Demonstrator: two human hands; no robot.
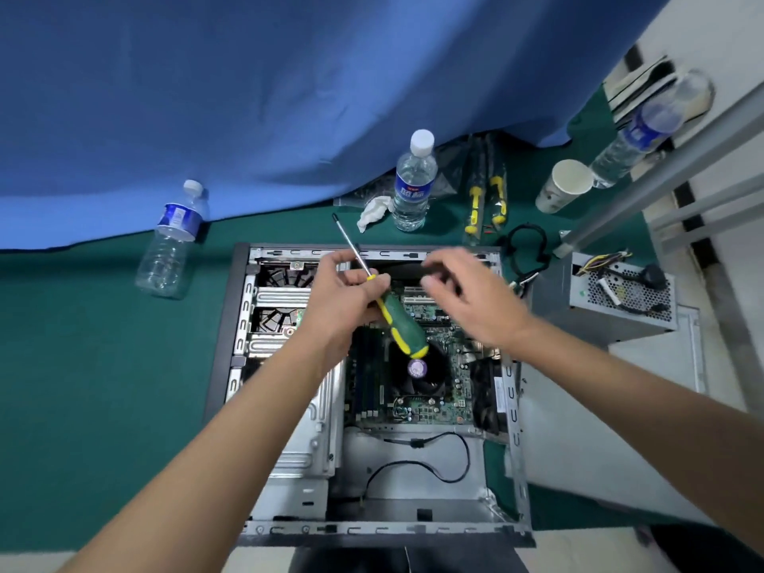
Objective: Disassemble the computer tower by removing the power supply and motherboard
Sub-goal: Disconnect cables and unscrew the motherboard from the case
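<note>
Three water bottles on green table cloth, blue curtain behind, left hand grip clamped on screwdriver, right hand fingers loosely apart.

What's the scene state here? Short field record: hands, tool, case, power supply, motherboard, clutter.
left hand: grips the screwdriver where handle meets shaft, above the open case
right hand: blurred, above the case; grip unclear
screwdriver: green and yellow handle, tip pointing up and away
case: lying on its side, panel off
power supply: out of the case, on the table to its right
motherboard: in the case, fan on it
clutter: three water bottles, paper cup, tissue
</note>
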